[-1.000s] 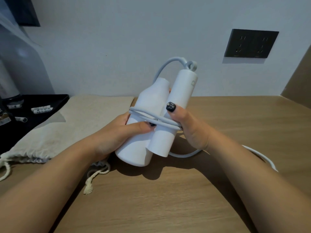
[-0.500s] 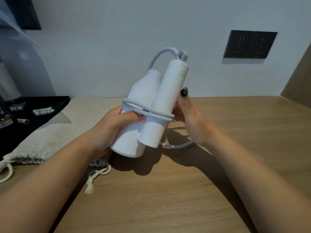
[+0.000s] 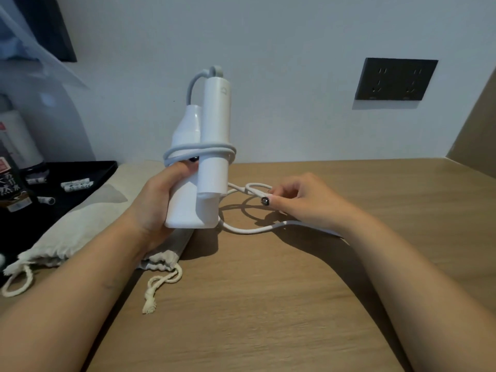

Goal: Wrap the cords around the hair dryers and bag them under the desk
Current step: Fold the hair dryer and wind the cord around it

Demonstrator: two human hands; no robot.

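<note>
Head view: left hand [image 3: 158,202] holds hair dryer [image 3: 206,157] upright; right hand [image 3: 300,200] pinches cord [image 3: 249,230]

A dark double wall socket [image 3: 396,79] sits far right above the wooden desk [image 3: 268,304], with a black tray [image 3: 88,170] of small tubes [image 3: 76,184] far left.

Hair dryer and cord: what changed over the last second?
The right hand left the hair dryer and moved right, down to the desk, pinching the loose cord. The dryer was turned more upright. The left hand still grips it; the bag stayed.
</note>
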